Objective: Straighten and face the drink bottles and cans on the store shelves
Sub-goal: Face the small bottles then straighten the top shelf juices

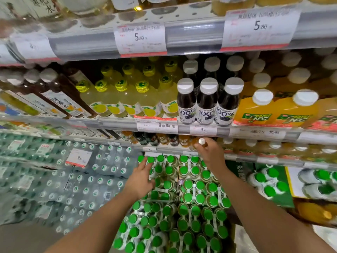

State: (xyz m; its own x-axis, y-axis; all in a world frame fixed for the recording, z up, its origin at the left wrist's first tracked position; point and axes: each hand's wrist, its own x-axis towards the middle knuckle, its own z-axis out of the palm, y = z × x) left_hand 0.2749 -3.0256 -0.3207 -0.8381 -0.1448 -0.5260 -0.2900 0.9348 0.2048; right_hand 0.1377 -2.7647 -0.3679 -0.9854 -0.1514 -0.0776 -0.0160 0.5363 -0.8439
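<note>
Nearest to me, my two bare forearms reach forward and down over stacked packs of green-capped bottles (184, 209), which fill the bottom middle of the view. To their left lie shrink-wrapped cases of water (73, 179) with a small price card (78, 157) standing on them. To the right, more green-capped packs sit on a green printed carton (269, 181).

My left hand (141, 178) hovers over the far end of the green caps, fingers straight and loosely spread, gripping nothing; I cannot tell whether the fingertips touch a cap. My right hand (211, 154) reaches to the low shelf just behind, fingers curled round the neck of an amber bottle with a white cap (202, 141), which stands at the front of that shelf among dark and orange bottles.

One shelf (255, 131) up, left to right: brown bottles leaning left, pale yellow lemon drinks (127, 99), three dark juice bottles marked 100% (207, 105), and orange NFC juice bottles (259, 110). Price tags line each shelf edge. The top shelf, blurred, carries two large tags reading 5.80 (140, 39).
</note>
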